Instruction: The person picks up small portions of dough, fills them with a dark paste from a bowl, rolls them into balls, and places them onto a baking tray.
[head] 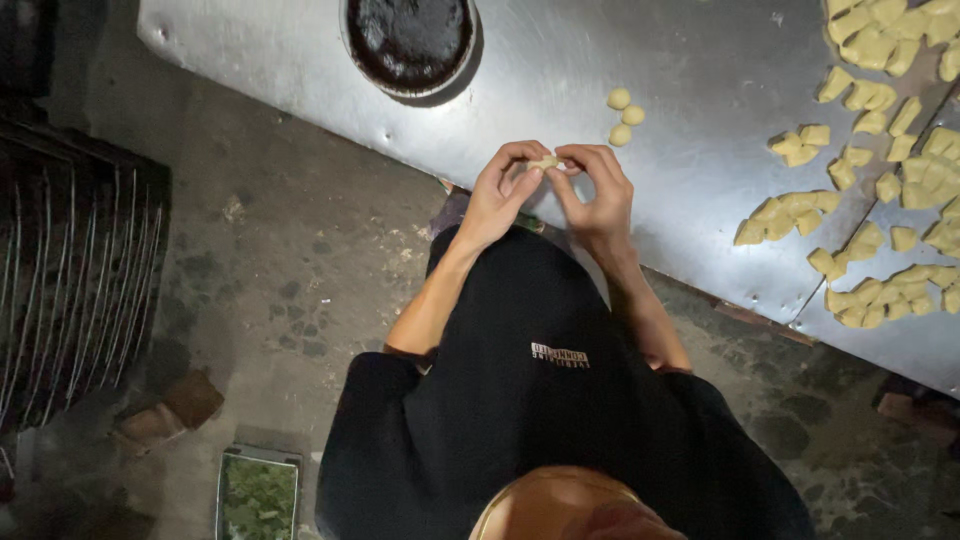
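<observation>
Dough piece [545, 161], small and pale, sits pinched between the fingertips of the left hand [500, 190] and right hand [598, 190], held just above the near edge of the steel table [560, 70]. Three rolled dough balls [623, 115] lie just beyond (close together). Cut dough chunks [860, 170] scatter to the right; a dark round pan [410, 40] stands far left.

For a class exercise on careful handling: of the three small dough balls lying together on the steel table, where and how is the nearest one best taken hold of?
Grip the nearest dough ball across its rounded sides with thumb and fingertip, coming from above and from the person's side. Another ball touches its far side, while the near side faces bare steel table. It looks soft, so a light pinch probably suits best.
</observation>
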